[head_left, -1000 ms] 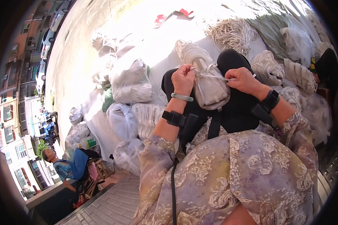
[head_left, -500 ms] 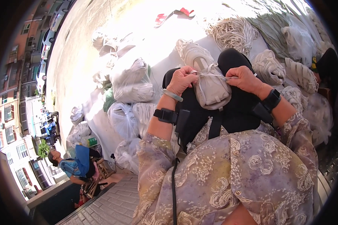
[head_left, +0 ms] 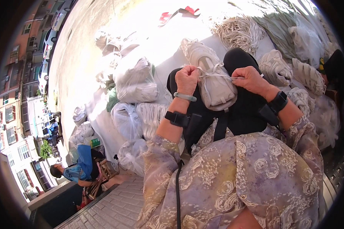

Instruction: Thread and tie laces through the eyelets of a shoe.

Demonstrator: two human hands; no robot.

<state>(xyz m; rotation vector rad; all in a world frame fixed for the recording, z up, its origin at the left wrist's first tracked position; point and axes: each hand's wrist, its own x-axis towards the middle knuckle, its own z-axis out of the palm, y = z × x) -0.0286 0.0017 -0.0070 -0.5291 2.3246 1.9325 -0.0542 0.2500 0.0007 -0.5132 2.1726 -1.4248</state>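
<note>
A light grey lace-up shoe [head_left: 219, 93] rests between my black-clad knees, its heel end toward me. My left hand [head_left: 187, 79] is closed in a pinch on one side of the shoelace [head_left: 215, 72], at the left edge of the shoe. On the other side, my right hand [head_left: 250, 80] pinches the lace too, with a strand running taut from the shoe to its fingertips. The lace crosses over the shoe's tongue and seems to form loops there; the exact knot is too small to make out.
A heap of loose pale laces [head_left: 239, 33] lies beyond my right knee. Bundled white laces [head_left: 274, 68] sit at the right. Several clear plastic bags of pale goods, including one bag [head_left: 137, 84], stand at the left. Another person [head_left: 74, 171] sits at the far left.
My left hand has turned at the wrist, so more of its back shows, and its forearm has shifted right. The right hand has barely moved and keeps its pinch.
</note>
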